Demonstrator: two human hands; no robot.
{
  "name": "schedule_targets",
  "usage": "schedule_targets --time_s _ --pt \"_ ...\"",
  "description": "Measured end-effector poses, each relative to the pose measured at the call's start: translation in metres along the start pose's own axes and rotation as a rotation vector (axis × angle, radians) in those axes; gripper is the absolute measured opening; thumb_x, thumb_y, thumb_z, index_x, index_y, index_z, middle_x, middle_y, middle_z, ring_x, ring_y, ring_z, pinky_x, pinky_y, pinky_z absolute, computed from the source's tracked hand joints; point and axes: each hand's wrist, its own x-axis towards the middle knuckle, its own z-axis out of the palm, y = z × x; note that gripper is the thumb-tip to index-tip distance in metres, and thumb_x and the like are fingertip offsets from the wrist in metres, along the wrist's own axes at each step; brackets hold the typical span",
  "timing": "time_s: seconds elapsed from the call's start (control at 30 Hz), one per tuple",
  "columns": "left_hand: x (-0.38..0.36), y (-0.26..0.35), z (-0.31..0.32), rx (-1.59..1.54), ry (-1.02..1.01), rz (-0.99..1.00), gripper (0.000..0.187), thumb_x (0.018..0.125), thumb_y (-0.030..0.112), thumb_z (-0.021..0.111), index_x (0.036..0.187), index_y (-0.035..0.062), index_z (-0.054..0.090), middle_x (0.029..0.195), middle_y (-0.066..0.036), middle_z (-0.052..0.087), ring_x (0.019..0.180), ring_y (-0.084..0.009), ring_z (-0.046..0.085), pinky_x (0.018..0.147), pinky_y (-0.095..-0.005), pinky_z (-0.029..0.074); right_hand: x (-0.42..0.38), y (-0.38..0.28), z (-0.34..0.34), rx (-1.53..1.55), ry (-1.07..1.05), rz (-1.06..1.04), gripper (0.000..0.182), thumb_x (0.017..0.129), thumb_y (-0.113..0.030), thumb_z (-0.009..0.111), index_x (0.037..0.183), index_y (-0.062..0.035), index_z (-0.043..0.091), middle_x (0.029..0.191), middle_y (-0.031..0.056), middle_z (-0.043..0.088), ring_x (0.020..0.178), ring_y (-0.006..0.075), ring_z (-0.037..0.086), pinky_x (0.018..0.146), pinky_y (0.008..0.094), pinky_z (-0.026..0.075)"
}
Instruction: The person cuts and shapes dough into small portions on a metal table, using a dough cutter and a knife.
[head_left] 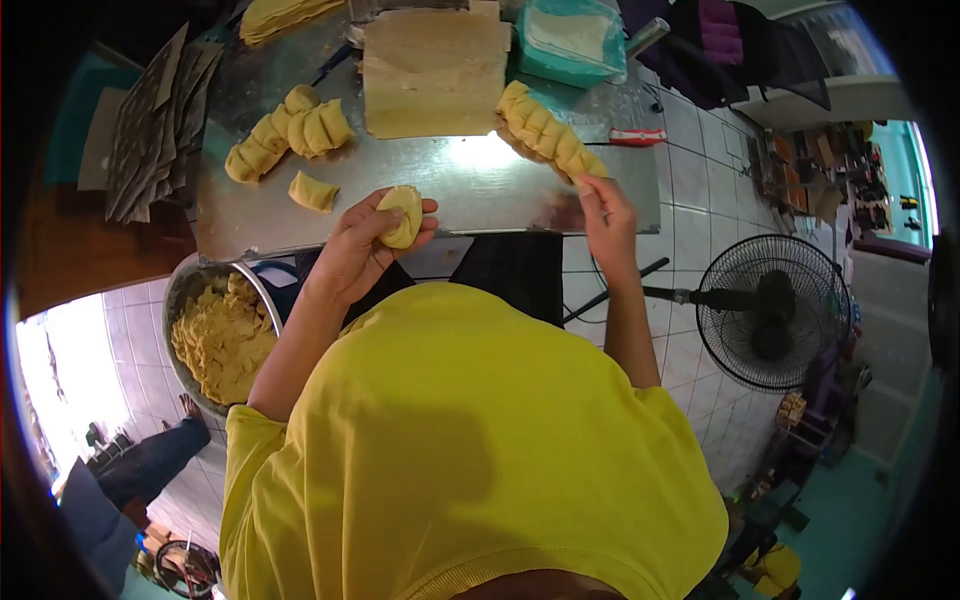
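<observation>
A flattened round piece of yellow dough (402, 217) rests in my left hand (362, 238), with the thumb pressed on top and the fingers beneath it. My right hand (610, 216) is at the near end of a row of cut dough pieces (548, 133), its thumb and fingertips pinched on the end piece. Left of centre on the metal table (440, 185) lies a cluster of dough pieces (290, 133). One separate dough piece (314, 192) sits between that cluster and my left hand.
A pot of yellow mixture (225, 340) stands below the table's left edge. Behind the work area are a floury board (435, 75) and a teal tub (570, 42). A red-handled tool (637, 137) lies at the right edge. A fan (773, 313) stands to the right.
</observation>
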Motion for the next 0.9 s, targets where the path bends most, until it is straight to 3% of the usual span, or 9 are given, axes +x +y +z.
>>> schedule_targets --time_s 0.07,0.13,0.3,0.6,0.67,0.73,0.77,0.83,0.9 --pt "0.011 -0.009 0.006 0.002 0.006 -0.019 0.039 0.096 0.017 0.049 0.126 -0.0051 0.039 0.115 -0.021 0.056 0.1 -0.0242 0.062 0.086 -0.0323 0.055 -0.006 0.01 0.013 -0.091 -0.001 -0.315 0.018 0.085 -0.004 0.06 0.102 -0.0005 0.062 0.089 0.0132 0.061 0.075 0.0277 0.061 0.064 0.0322 0.049" --pt "0.019 -0.014 0.011 0.006 0.025 -0.024 0.041 0.096 0.017 0.049 0.128 -0.0053 0.038 0.117 -0.021 0.056 0.101 -0.0251 0.062 0.086 -0.0326 0.055 -0.01 0.008 0.026 -0.05 -0.027 -0.263 0.021 0.082 -0.002 0.061 0.103 -0.0027 0.062 0.092 0.0121 0.06 0.082 0.0294 0.059 0.072 0.0357 0.047" --pt "0.02 -0.014 0.015 0.015 0.035 -0.041 0.04 0.097 0.016 0.047 0.131 -0.0017 0.037 0.117 -0.02 0.056 0.101 -0.026 0.062 0.087 -0.035 0.054 -0.005 -0.016 0.03 -0.556 0.111 -0.341 0.029 0.077 -0.007 0.067 0.105 -0.0091 0.061 0.107 0.0083 0.055 0.099 0.0279 0.051 0.087 0.0415 0.035" --pt "0.016 -0.015 0.027 0.009 -0.071 -0.13 0.047 0.1 0.033 0.037 0.137 0.0042 0.034 0.121 -0.013 0.053 0.105 -0.0233 0.057 0.089 -0.0395 0.051 -0.004 -0.085 0.073 0.007 -0.288 -0.67 0.038 0.071 -0.004 0.068 0.107 -0.0091 0.057 0.109 0.008 0.055 0.105 0.0249 0.052 0.089 0.041 0.035" --pt "0.013 -0.02 0.023 -0.071 -0.023 -0.121 0.052 0.1 0.04 0.035 0.137 0.0054 0.035 0.12 -0.01 0.052 0.102 -0.0209 0.058 0.088 -0.0377 0.049 0.0 -0.088 0.077 0.066 -0.256 -0.633 0.027 0.074 -0.002 0.067 0.1 -0.0061 0.058 0.097 0.0089 0.058 0.093 0.0259 0.056 0.082 0.0368 0.041" --pt "0.012 -0.023 0.019 0.327 0.023 0.289 0.049 0.098 0.038 0.043 0.132 0.0021 0.041 0.115 -0.009 0.055 0.1 -0.0152 0.057 0.087 -0.0332 0.049 -0.004 -0.086 0.081 0.31 -0.301 -0.253 0.014 0.081 -0.007 0.066 0.092 -0.0028 0.059 0.086 0.0101 0.059 0.082 0.0223 0.059 0.07 0.0314 0.045" --pt "0.011 -0.023 0.017 0.325 0.025 0.288 0.049 0.098 0.038 0.043 0.132 0.0021 0.041 0.115 -0.009 0.055 0.1 -0.0152 0.057 0.087 -0.0332 0.049 -0.007 -0.084 0.083 0.31 -0.304 -0.252 0.014 0.081 -0.007 0.066 0.092 -0.0028 0.059 0.086 0.0101 0.059 0.082 0.0223 0.059 0.07 0.0314 0.045" --pt "0.008 -0.021 0.016 0.652 0.025 0.358 0.039 0.094 0.027 0.056 0.121 -0.0018 0.051 0.106 -0.008 0.06 0.097 -0.0109 0.056 0.085 -0.0251 0.046 -0.011 -0.082 0.085 0.531 -0.46 0.113 0.014 0.088 -0.013 0.064 0.089 -0.0001 0.059 0.081 0.0082 0.06 0.08 0.0127 0.058 0.063 0.026 0.045" --pt "0.009 -0.018 0.015 0.621 0.057 0.339 0.034 0.093 0.022 0.059 0.116 -0.0031 0.054 0.1 -0.007 0.062 0.092 -0.0096 0.056 0.082 -0.0236 0.046 -0.012 -0.084 0.084 0.607 -0.488 0.178 0.016 0.089 -0.015 0.064 0.09 0.0002 0.059 0.082 0.0065 0.06 0.08 0.0095 0.057 0.064 0.0254 0.045"
